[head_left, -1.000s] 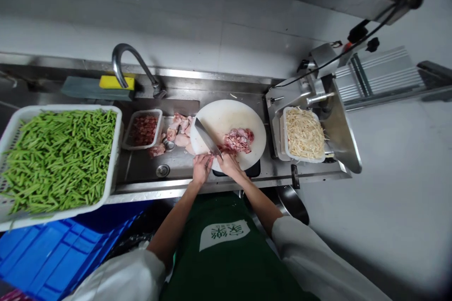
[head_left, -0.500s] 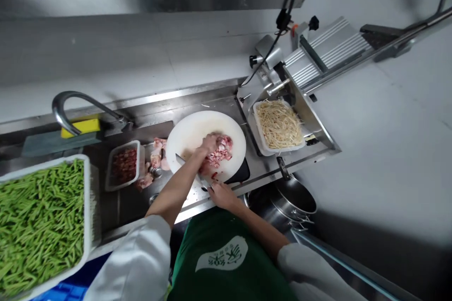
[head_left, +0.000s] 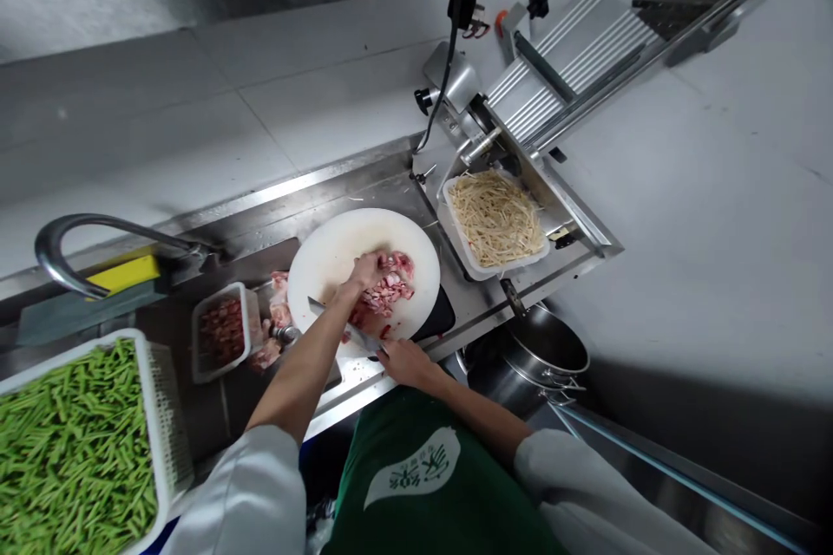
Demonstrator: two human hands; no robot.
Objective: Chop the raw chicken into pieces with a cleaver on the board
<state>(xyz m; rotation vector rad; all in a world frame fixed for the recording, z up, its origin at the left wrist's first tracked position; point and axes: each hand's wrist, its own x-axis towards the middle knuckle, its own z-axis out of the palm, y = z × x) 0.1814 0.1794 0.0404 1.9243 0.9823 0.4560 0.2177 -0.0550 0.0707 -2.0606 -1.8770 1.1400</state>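
A round white cutting board [head_left: 338, 244] lies on the steel counter with a heap of chopped raw meat [head_left: 390, 288] on its right half. My left hand [head_left: 365, 270] reaches across the board and rests on the left side of that heap, fingers curled into the pieces. My right hand [head_left: 402, 359] is at the board's near edge, shut on the handle of a cleaver [head_left: 335, 320] whose blade lies flat over the board, passing under my left forearm.
A white tray of bean sprouts [head_left: 495, 221] stands right of the board by a slicing machine [head_left: 521, 74]. Left are raw chicken pieces [head_left: 278, 303], a small tub of meat [head_left: 221, 332], a faucet [head_left: 97, 234] and a basket of green beans [head_left: 71, 442]. Steel pots [head_left: 547, 351] sit below the counter.
My left hand left the cleaver's handle area and reached onto the meat heap, where it stays. The view swung right and tilted; the cleaver blade dropped low across the board.
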